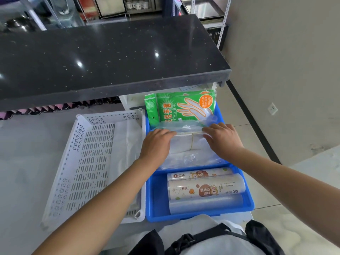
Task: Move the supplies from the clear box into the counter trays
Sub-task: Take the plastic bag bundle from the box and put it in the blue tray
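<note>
A blue tray (158, 199) sits on the lower grey counter. At its far end stand green glove packets (176, 107). A bundle of clear plastic bags (189, 144), tied with a rubber band, lies across the tray's middle. My left hand (156, 146) rests on the bundle's left end and my right hand (222, 138) on its right end, fingers curled over its far edge. Three rolls of cling film (204, 190) lie at the tray's near end. The clear box is not in view.
A white perforated tray (92, 162) lies left of the blue one, with clear bags along its right side. A dark stone countertop (110, 52) overhangs the far end of both trays. To the right are tiled floor and a wall.
</note>
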`<move>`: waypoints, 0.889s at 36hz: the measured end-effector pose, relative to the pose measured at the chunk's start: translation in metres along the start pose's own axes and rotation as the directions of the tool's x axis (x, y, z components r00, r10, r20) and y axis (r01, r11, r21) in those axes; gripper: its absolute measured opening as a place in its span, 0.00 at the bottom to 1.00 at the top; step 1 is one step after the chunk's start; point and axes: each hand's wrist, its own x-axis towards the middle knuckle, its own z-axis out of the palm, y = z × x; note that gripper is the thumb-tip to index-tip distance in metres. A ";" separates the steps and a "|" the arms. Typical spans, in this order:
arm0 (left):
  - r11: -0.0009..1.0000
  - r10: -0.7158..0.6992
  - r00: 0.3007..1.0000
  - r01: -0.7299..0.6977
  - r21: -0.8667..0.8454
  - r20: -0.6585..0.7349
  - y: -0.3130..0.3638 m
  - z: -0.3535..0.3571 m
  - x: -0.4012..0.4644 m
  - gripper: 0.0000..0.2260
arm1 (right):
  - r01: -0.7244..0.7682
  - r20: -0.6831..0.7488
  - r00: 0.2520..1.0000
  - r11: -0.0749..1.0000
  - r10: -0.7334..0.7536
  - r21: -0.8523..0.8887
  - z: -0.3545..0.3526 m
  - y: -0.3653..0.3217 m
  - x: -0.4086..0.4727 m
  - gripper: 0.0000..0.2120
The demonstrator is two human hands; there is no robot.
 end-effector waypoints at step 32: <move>0.981 -0.192 0.882 0.182 0.065 0.430 0.024 0.021 -0.035 0.32 | 0.040 0.229 0.965 0.930 -0.131 0.366 0.007 -0.021 -0.032 0.24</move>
